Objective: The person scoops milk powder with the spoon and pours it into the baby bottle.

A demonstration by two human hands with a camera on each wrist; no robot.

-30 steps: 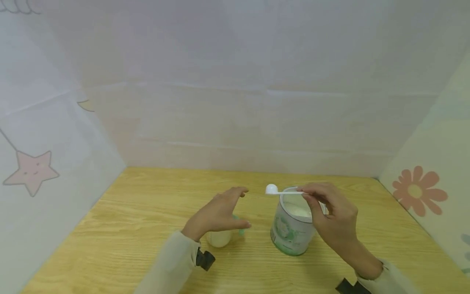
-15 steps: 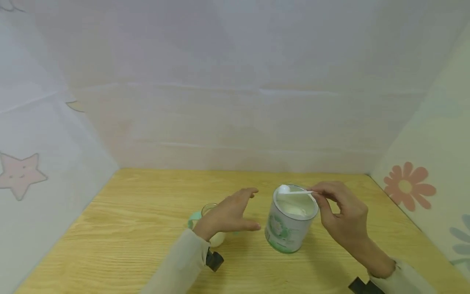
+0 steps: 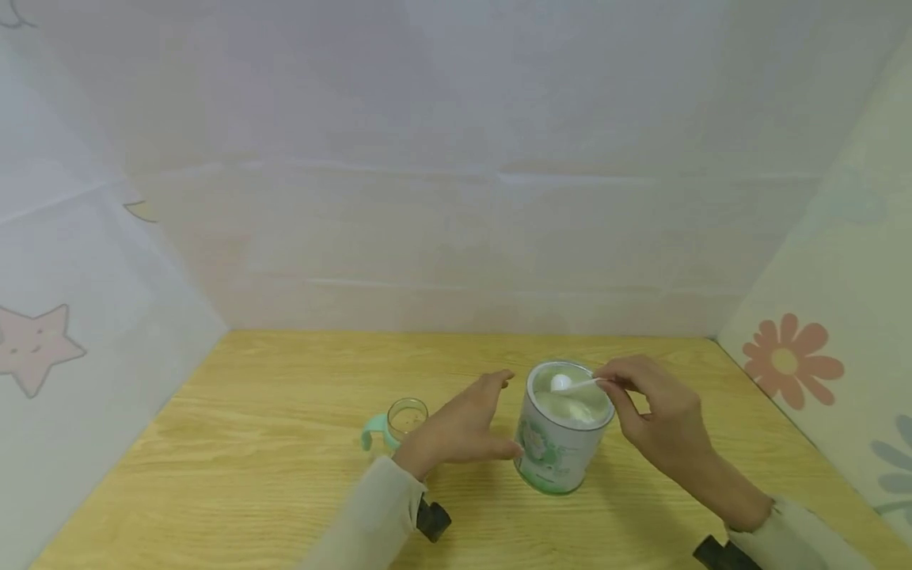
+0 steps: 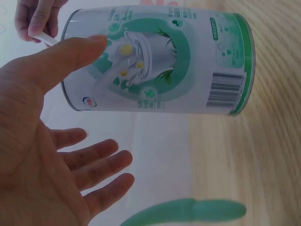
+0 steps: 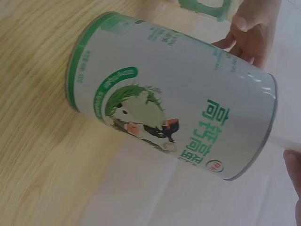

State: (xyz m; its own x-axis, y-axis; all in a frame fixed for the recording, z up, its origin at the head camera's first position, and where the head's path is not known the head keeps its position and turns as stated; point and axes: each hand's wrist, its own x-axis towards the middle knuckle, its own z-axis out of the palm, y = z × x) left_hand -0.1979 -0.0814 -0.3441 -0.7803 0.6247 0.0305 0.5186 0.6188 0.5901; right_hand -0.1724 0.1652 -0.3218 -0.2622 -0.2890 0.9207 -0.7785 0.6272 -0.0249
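Note:
My right hand [image 3: 659, 408] pinches the end of a white measuring scoop's handle between thumb and fingers. The scoop [image 3: 562, 383] has its round bowl down within the mouth of a milk powder can [image 3: 559, 455], over pale powder. White with green print, the can stands upright on the table. My left hand [image 3: 463, 423] is spread at the can's left side, thumb [image 4: 84, 49] overlapping the wall in the left wrist view and the other fingers extended apart. A clear bottle [image 3: 408, 416] with mint-green handles is partly hidden behind my left hand and wrist.
The wooden tabletop [image 3: 285, 412] spreads around the can and bottle. Pale cloth [image 3: 456, 237] closes off the back and both sides, printed with a pink star [image 3: 43, 348] at left and a flower [image 3: 784, 360] at right. A mint handle [image 4: 218, 211] shows low in the left wrist view.
The scoop has come down from above the rim into the can with my right hand. My left hand has moved right, from over the bottle to the can's side, uncovering the bottle's mouth.

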